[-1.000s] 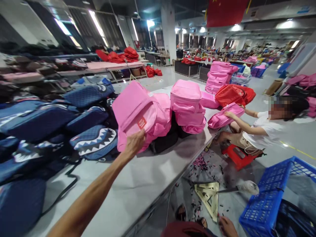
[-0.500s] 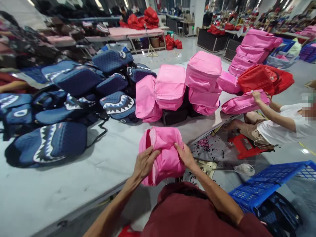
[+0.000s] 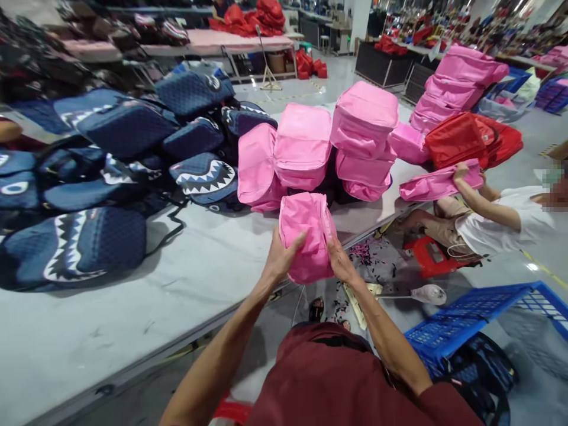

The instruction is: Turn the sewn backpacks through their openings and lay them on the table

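Note:
Between my two hands is a small pink bag [image 3: 306, 231], held up at the table's near edge. My left hand [image 3: 280, 255] grips its left side, the thumb pressed on the front. On the right side, my right hand [image 3: 341, 260] has its fingers against the bag near a zipped edge. Just behind stand more pink bags [image 3: 303, 139], some of them stacked. To the left lie navy backpacks [image 3: 95, 245] with white shark-teeth prints, piled on the pale table [image 3: 177, 307].
At right a co-worker in a white shirt [image 3: 492, 216] handles a flat pink piece [image 3: 437, 180] beside red bags [image 3: 473, 139]. A blue plastic crate [image 3: 479, 307] stands at lower right with navy bags near it. Scraps [image 3: 366, 254] litter the floor by a red stool [image 3: 428, 257].
Both hands have moved the pink bag forward and up, toward the other pink bags. It has turned, and the gap at its left side no longer shows.

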### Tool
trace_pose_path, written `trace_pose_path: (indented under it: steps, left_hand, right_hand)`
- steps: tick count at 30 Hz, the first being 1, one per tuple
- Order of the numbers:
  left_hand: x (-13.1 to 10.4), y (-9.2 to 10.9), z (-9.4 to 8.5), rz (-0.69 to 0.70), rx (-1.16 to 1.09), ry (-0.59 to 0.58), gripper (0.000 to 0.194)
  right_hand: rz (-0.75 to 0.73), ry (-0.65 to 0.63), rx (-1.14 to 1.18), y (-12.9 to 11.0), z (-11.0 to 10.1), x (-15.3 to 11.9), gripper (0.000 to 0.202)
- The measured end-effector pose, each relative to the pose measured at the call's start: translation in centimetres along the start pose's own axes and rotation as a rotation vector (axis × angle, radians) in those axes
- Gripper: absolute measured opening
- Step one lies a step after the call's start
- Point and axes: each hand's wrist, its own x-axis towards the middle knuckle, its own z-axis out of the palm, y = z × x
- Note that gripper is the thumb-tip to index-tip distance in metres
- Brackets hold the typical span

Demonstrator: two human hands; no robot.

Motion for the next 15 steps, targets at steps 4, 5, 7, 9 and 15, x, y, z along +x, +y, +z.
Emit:
trace_pose_path:
  steps: [4, 5, 7, 9, 15]
  left_hand:
    - [0.4, -1.0, 1.7, 0.031, 0.092, 0.024, 0.074]
    - [1.0, -1.2, 1.9, 0.049, 0.109, 0.020, 0.073]
    - [2.3, -1.5, 2.2, 0.085, 0.129, -0.003, 0.075]
    - [3.5, -1.6, 2.3, 0.101, 0.149, -0.005, 0.072]
    - [5.3, -1.3, 1.2, 0.134, 0.188, -0.002, 0.066]
  right_hand:
    - [-0.110, 0.096, -0.088, 3.4, 0.1, -1.2, 0.109]
    - [-0.128, 0.142, -0.114, 4.5, 0.3, -1.4, 0.109]
    - [-0.143, 0.234, -0.145, 6.9, 1.0, -1.8, 0.107]
    - [-0.142, 0.294, -0.174, 9.5, 1.7, -2.3, 0.104]
    - [0.024, 0.340, -0.298, 11.9, 1.5, -4.6, 0.078]
